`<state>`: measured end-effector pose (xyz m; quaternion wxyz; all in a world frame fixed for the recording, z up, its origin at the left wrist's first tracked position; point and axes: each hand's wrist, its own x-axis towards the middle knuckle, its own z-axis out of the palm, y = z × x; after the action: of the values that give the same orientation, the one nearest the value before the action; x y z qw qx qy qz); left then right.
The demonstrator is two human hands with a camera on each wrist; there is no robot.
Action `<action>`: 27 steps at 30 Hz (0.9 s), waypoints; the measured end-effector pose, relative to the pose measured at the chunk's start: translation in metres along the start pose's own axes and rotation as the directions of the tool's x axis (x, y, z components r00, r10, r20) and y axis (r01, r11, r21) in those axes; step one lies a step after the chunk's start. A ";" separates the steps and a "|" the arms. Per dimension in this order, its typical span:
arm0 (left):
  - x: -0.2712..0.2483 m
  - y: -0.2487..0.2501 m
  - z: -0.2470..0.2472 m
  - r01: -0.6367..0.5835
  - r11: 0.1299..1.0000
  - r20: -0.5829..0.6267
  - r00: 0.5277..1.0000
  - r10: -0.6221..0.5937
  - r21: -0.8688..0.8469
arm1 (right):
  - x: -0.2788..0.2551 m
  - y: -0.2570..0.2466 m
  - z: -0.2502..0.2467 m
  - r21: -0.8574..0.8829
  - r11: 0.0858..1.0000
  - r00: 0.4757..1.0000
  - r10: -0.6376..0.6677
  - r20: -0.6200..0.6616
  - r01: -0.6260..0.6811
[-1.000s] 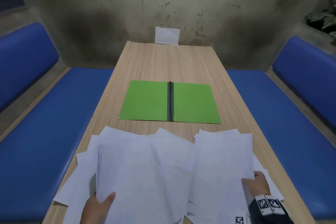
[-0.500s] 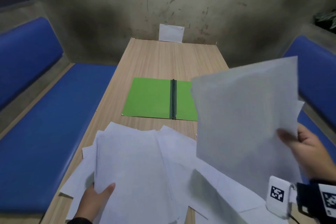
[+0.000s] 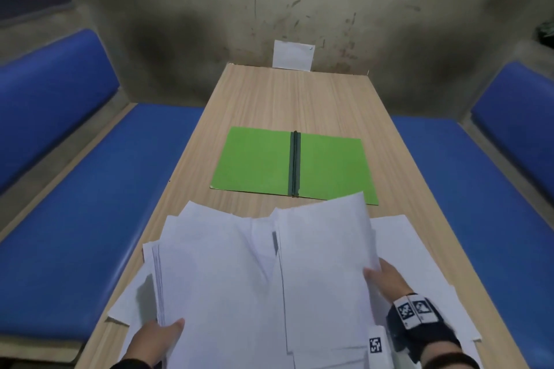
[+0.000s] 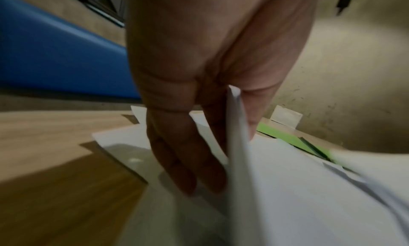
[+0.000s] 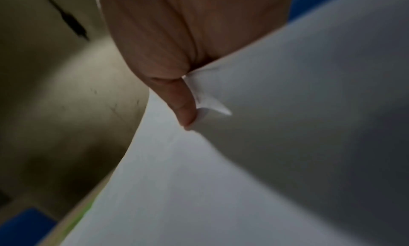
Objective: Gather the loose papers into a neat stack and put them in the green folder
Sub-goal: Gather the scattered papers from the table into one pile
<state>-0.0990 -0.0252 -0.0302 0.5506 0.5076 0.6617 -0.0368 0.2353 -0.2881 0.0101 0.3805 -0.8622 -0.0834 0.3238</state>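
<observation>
The green folder [image 3: 260, 162] lies open and flat on the middle of the wooden table [image 3: 293, 99], its dark spine upright in the view; a strip of the folder [image 4: 287, 138] also shows in the left wrist view. Several loose white papers [image 3: 419, 249] spread over the near end. My left hand [image 3: 159, 335] grips a bundle of sheets [image 3: 215, 284] at its near corner, thumb on top and fingers [image 4: 188, 162] under the bundle. My right hand [image 3: 383, 278] pinches a few sheets [image 3: 323, 249] by their right edge, thumb [image 5: 183, 101] on top, laid partly over the left bundle.
Blue padded benches [image 3: 99, 219] run along both sides of the table. A small white card [image 3: 292, 55] stands against the stained wall at the far end. More sheets lie under my right wrist at the table's right edge.
My right hand, which had lifted a few sheets high to the right, has swung them down and left onto the bundle in my left hand. The left hand has kept its hold.
</observation>
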 end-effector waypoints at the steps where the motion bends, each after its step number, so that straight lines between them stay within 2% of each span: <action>1: -0.005 0.003 0.000 0.000 1.000 -0.007 1.000 0.000 0.012 | 0.002 0.002 0.007 -0.022 1.000 1.000 0.015 0.025 -0.014; 7: -0.015 -0.003 0.007 0.060 0.998 -0.155 0.986 -0.056 0.025 | 0.000 0.006 0.023 -0.015 0.995 0.993 0.101 0.052 -0.101; 12: -0.019 0.000 0.012 0.070 0.998 -0.229 0.971 -0.067 0.004 | 0.001 0.006 0.023 -0.029 0.994 0.992 0.111 0.055 -0.109; 15: -0.021 0.001 0.016 0.018 0.999 -0.238 0.971 -0.026 -0.034 | 0.001 0.004 0.024 -0.056 0.993 0.992 0.108 0.063 -0.105; 19: -0.023 0.005 0.023 -0.057 0.994 -0.160 0.986 0.041 -0.094 | 0.000 0.003 0.026 -0.091 0.991 0.992 0.105 0.072 -0.099; 21: -0.024 0.009 0.025 -0.149 0.989 -0.201 0.969 0.144 -0.012 | -0.001 0.002 0.027 -0.111 0.989 0.992 0.102 0.075 -0.094; 23: -0.024 0.016 0.022 -0.228 0.962 -0.259 0.930 0.261 0.150 | -0.003 0.001 0.028 -0.118 0.988 0.991 0.105 0.080 -0.095; 25: -0.022 0.026 0.017 -0.305 0.891 -0.224 0.893 0.390 0.337 | -0.004 0.001 0.029 -0.118 0.989 0.991 0.105 0.083 -0.095; 27: -0.017 0.035 0.009 -0.327 0.817 -0.143 0.887 0.439 0.474 | -0.004 0.000 0.029 -0.126 0.987 0.991 0.106 0.086 -0.095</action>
<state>-0.0697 -0.0243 -0.0029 0.3321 0.7418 0.5826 -0.0086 0.2140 -0.2720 -0.0024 0.3060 -0.8710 -0.0769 0.3767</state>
